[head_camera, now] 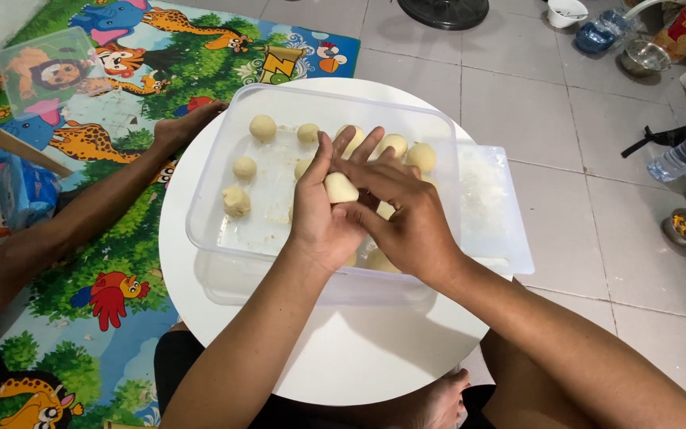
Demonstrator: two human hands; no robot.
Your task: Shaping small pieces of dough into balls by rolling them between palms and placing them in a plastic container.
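Colourful animal-print play mat [121, 262] covers the floor at left. Round white low table [359, 357] stands partly on it. On the table, a clear rectangular plastic tub [224, 230] holds several pale dough balls [263, 128]; its clear lid [494, 214] lies just right of it. Over the tub, our left hand [319, 210] and right hand [402, 210] meet, fingers curled, grasping one pale dough lump [341, 188] between them. Another person's arm [81, 214] rests at the table's far-left edge.
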